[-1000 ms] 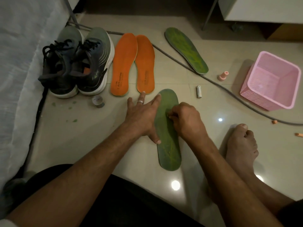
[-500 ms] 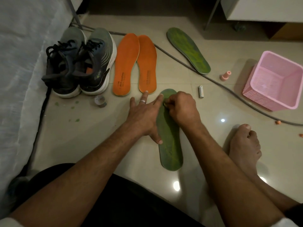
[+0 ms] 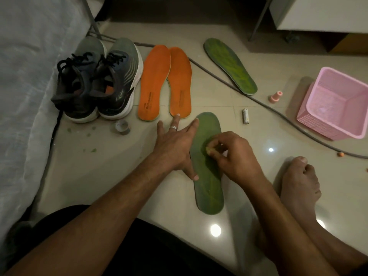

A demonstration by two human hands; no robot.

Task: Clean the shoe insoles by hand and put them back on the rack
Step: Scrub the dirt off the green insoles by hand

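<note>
A green insole point(image 3: 209, 188) lies flat on the tiled floor in front of me. My left hand point(image 3: 175, 144) presses on its left edge with straight, spread fingers. My right hand point(image 3: 233, 154) hovers over its middle with curled fingertips pinching a small pale green bit point(image 3: 208, 150) against the insole. A second green insole point(image 3: 231, 66) lies farther back. Two orange insoles point(image 3: 165, 82) lie side by side, next to a pair of dark sneakers point(image 3: 99, 80).
A pink plastic basket point(image 3: 336, 104) stands at right, with a grey cable point(image 3: 278, 114) running across the floor before it. A battery point(image 3: 246, 116), a small pink cap point(image 3: 275, 97) and a tape roll point(image 3: 122, 127) lie around. A white bed edge point(image 3: 23, 96) is at left; my bare foot point(image 3: 298, 182) rests at right.
My right hand slid back down the green insole from its toe end toward the middle. My left hand stayed pressed on the insole's left edge.
</note>
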